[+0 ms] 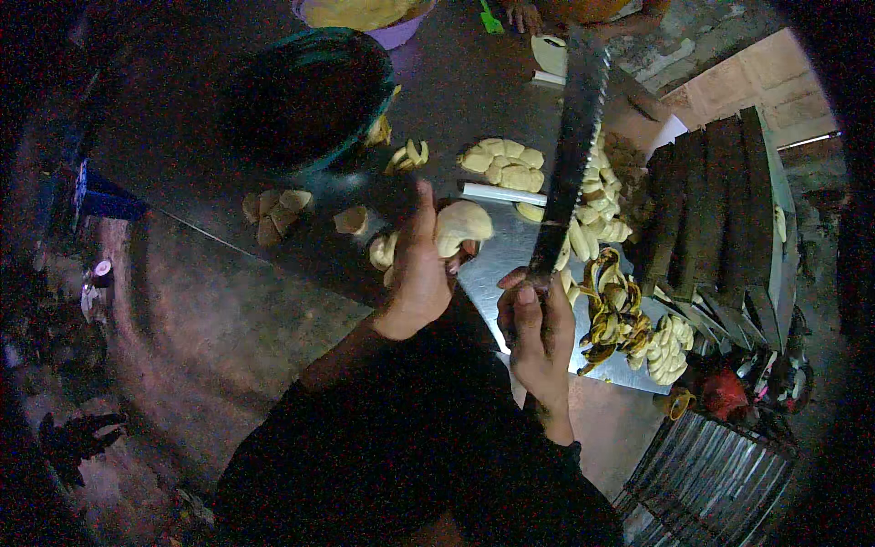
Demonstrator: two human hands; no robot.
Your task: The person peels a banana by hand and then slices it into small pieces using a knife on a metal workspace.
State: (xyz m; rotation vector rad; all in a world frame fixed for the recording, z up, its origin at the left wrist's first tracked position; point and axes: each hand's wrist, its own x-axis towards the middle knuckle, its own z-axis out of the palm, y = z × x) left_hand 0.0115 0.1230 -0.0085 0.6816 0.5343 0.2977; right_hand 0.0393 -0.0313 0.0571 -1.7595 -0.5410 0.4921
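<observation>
My right hand (540, 328) grips the lower end of a long serrated knife (571, 164), whose blade points up and away from me. My left hand (420, 267), blurred, has its fingers curled under a pale, rounded piece of what looks like dough (465, 222). Another pale piece (381, 251) shows on the left side of that hand, partly hidden. Beyond the hands, a cluster of pale dough pieces (502, 164) lies beside a white rod (504, 193) on the metal table (506, 253). Long pale pieces (584, 239), perhaps peeled bananas, lie right of the blade, near dark yellow banana peels (612, 308).
A dark teal-rimmed basin (307, 102) and a purple tub (396, 34) stand beyond. Another person's hand (524, 15) rests near a green scraper (490, 19). Stacked trays (718, 225) line the right; a slatted metal rack (711, 472) is lower right.
</observation>
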